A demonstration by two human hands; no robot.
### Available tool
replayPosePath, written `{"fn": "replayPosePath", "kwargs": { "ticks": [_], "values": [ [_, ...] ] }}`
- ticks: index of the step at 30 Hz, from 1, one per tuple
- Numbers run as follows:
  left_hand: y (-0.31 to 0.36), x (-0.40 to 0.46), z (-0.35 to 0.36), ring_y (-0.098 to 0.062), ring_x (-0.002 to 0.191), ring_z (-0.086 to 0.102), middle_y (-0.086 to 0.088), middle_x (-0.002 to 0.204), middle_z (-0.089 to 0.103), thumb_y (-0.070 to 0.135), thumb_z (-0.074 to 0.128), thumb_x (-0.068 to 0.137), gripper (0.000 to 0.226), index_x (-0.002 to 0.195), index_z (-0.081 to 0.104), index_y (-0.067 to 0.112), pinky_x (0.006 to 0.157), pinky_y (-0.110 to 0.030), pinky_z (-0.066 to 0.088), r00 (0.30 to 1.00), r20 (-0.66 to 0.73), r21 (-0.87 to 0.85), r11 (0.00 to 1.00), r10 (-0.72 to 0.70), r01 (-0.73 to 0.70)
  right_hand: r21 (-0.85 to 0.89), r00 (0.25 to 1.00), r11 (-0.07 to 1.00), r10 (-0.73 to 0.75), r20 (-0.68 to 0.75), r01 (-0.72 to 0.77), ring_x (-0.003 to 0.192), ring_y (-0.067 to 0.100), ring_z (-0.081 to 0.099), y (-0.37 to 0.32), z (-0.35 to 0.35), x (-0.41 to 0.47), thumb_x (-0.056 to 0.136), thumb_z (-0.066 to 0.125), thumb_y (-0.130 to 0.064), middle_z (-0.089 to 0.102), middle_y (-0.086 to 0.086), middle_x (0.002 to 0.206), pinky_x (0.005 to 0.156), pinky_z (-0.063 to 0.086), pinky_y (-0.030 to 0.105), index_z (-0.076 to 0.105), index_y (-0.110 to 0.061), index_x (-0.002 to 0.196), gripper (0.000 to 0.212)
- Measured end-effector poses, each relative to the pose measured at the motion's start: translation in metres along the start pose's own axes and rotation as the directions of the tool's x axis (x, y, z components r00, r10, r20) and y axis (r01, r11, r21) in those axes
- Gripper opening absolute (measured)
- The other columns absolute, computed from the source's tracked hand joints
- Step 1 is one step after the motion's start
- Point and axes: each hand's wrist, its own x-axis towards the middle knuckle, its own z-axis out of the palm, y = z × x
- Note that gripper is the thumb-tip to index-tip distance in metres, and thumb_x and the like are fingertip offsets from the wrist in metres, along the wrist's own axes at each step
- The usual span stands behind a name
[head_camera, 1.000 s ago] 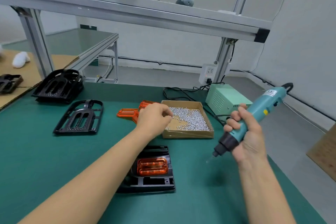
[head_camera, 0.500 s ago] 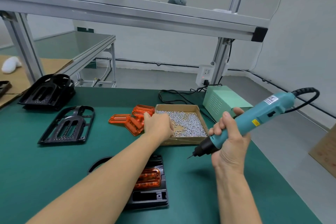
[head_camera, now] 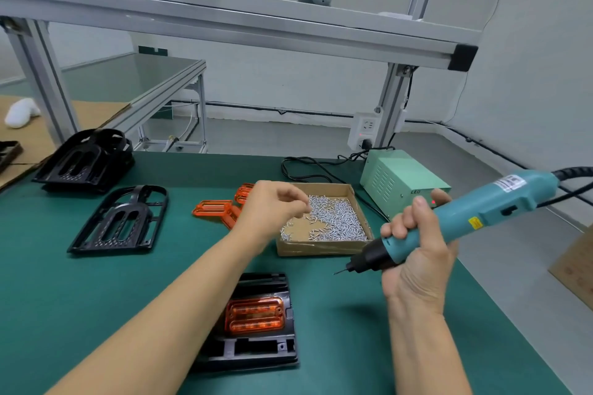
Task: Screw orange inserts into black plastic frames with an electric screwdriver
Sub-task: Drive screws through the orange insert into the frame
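Left hand (head_camera: pixel 272 208): over near-left corner of the screw box, fingers curled in a pinch; too small to tell whether a screw is held.
Right hand (head_camera: pixel 414 253): wrapped round the electric screwdriver (head_camera: pixel 459 218), held clear of the surface, bit tilted down and left.
Screw box (head_camera: pixel 321 248): open cardboard tray of loose silver screws (head_camera: pixel 337 218), between the left hand and the green power unit (head_camera: pixel 398 183).
Frame in work: black frame (head_camera: pixel 256 349) on the green surface (head_camera: pixel 80 292), nearest the body, orange insert (head_camera: pixel 255 314) seated in it.
Spare inserts (head_camera: pixel 218 210): just left of the box, partly behind the left hand.
Spare frames (head_camera: pixel 118 221): one flat, a stack beyond it, well left.
Step in hand (judged): picking one screw.
Advice: take a single screw by the head; set it upright in an insert hole; bring bit straight down, square to the frame, before triggering.
Risk: tilted bit, cross-threaded plastic.
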Motion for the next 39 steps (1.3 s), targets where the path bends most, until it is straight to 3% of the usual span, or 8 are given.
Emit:
{"fn": "replayPosePath", "kwargs": {
  "ticks": [3, 8, 11, 17, 22, 27, 35, 39],
  "values": [
    [-0.002, -0.034, -0.03, -0.004, 0.059, 0.061, -0.003, 0.068, 0.072, -0.002, 0.07, 0.077, 0.022, 0.068, 0.076, 0.018, 0.053, -0.013, 0.045, 0.999, 0.004, -0.25, 0.968, -0.034, 0.034, 0.082, 1.0, 0.996, 0.02, 0.003, -0.02, 0.047, 0.006, 0.043, -0.002, 0.006, -0.002, 0.094, 0.053, -0.007, 0.043, -0.009, 0.056, 0.052, 0.044, 0.02, 0.051, -0.024, 0.096, 0.017],
    [-0.019, -0.085, -0.054, -0.009, 0.07, 0.065, -0.008, 0.079, 0.074, 0.012, 0.076, 0.067, 0.016, 0.081, 0.078, 0.02, 0.064, -0.016, 0.052, 0.994, 0.06, -0.342, 0.933, -0.094, 0.109, 0.205, 0.994, 0.974, 0.083, 0.064, -0.095, 0.05, 0.004, 0.043, 0.003, 0.033, -0.013, 0.093, 0.055, -0.017, 0.043, -0.011, 0.059, 0.055, 0.044, 0.019, 0.051, -0.028, 0.092, 0.012],
    [-0.025, -0.096, -0.058, -0.013, 0.071, 0.067, -0.014, 0.079, 0.073, 0.02, 0.079, 0.057, 0.029, 0.084, 0.07, 0.012, 0.064, -0.015, 0.05, 0.996, 0.056, -0.363, 0.928, -0.067, 0.083, 0.255, 0.985, 0.956, 0.115, 0.13, -0.145, 0.049, 0.004, 0.041, 0.008, 0.052, -0.022, 0.089, 0.057, -0.018, 0.041, -0.011, 0.059, 0.053, 0.044, 0.018, 0.051, -0.027, 0.091, 0.011],
    [-0.025, -0.098, -0.06, -0.022, 0.075, 0.068, -0.015, 0.077, 0.073, 0.02, 0.08, 0.057, 0.04, 0.084, 0.051, 0.011, 0.065, -0.021, 0.051, 0.999, -0.019, -0.357, 0.933, 0.028, -0.033, 0.245, 0.966, 0.949, 0.144, 0.215, -0.196, 0.046, 0.003, 0.039, 0.018, 0.074, -0.032, 0.089, 0.055, -0.015, 0.04, -0.01, 0.058, 0.049, 0.042, 0.017, 0.051, -0.025, 0.093, 0.012],
    [-0.026, -0.098, -0.062, -0.013, 0.07, 0.068, -0.01, 0.079, 0.074, 0.001, 0.077, 0.071, 0.033, 0.084, 0.048, 0.014, 0.065, -0.022, 0.05, 0.996, -0.042, -0.275, 0.957, 0.081, -0.09, 0.202, 0.956, 0.961, 0.133, 0.26, -0.189, 0.047, 0.003, 0.04, 0.024, 0.076, -0.035, 0.094, 0.051, -0.01, 0.04, -0.01, 0.058, 0.05, 0.041, 0.018, 0.05, -0.025, 0.097, 0.015],
    [-0.025, -0.099, -0.061, -0.018, 0.077, 0.07, -0.007, 0.078, 0.074, -0.001, 0.076, 0.073, 0.034, 0.082, 0.048, 0.016, 0.073, -0.028, 0.048, 0.993, -0.057, -0.218, 0.969, 0.105, -0.115, 0.195, 0.953, 0.964, 0.121, 0.278, -0.179, 0.047, 0.003, 0.04, 0.026, 0.075, -0.035, 0.092, 0.052, -0.011, 0.041, -0.01, 0.058, 0.05, 0.041, 0.018, 0.051, -0.024, 0.099, 0.015],
    [-0.024, -0.1, -0.06, -0.02, 0.079, 0.07, -0.006, 0.079, 0.074, 0.004, 0.076, 0.075, 0.031, 0.08, 0.049, 0.019, 0.076, -0.036, 0.047, 0.992, -0.055, -0.175, 0.977, 0.117, -0.125, 0.156, 0.947, 0.975, 0.102, 0.305, -0.155, 0.046, 0.005, 0.041, 0.027, 0.074, -0.036, 0.087, 0.054, -0.01, 0.04, -0.009, 0.058, 0.05, 0.041, 0.019, 0.051, -0.023, 0.1, 0.019],
    [-0.023, -0.102, -0.059, -0.021, 0.081, 0.07, -0.004, 0.078, 0.074, 0.014, 0.077, 0.073, 0.03, 0.077, 0.049, 0.025, 0.086, -0.039, 0.048, 0.985, -0.062, -0.141, 0.975, 0.164, -0.171, 0.135, 0.937, 0.985, 0.053, 0.346, -0.105, 0.046, 0.005, 0.041, 0.028, 0.072, -0.038, 0.089, 0.051, -0.008, 0.041, -0.009, 0.057, 0.05, 0.041, 0.02, 0.049, -0.021, 0.102, 0.019]
  ]
}}
